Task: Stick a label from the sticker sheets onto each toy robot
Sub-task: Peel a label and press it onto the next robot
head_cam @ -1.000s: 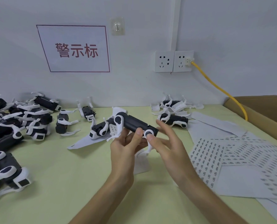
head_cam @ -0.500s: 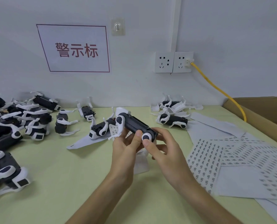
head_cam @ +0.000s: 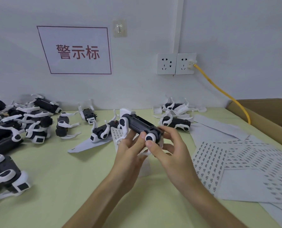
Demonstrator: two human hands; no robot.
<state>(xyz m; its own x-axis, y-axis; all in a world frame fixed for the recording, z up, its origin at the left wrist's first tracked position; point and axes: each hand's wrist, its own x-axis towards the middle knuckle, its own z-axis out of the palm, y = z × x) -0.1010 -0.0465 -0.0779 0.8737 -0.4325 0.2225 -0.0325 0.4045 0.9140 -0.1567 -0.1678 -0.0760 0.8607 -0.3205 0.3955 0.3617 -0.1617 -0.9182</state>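
Black plastic with white legs: the toy robot (head_cam: 139, 125) is held in both my hands, raised above the middle of the green table (head_cam: 71, 178). My left hand (head_cam: 128, 155) grips the body from below, with the thumb against its near side. My right hand (head_cam: 170, 152) pinches the near end, thumb just under the round white hip joint and fingers curled behind it. I cannot tell whether a label is already on the body, as the contact area is hidden.

I judge the step in hand to be seating or checking a label on this robot. To do it well:

1. Let the left hand carry the weight, so the right is free to press.
2. Choose a flat panel of the body, clear of the leg joints.
3. Lay one edge of the label first, then rub towards the other edge to avoid creases.
4. Keep the loose legs from swinging into the fingers.

The sticker sheets (head_cam: 235, 160) lie flat on the table to my right, near at hand. More robots (head_cam: 36, 124) lie grouped at the left.
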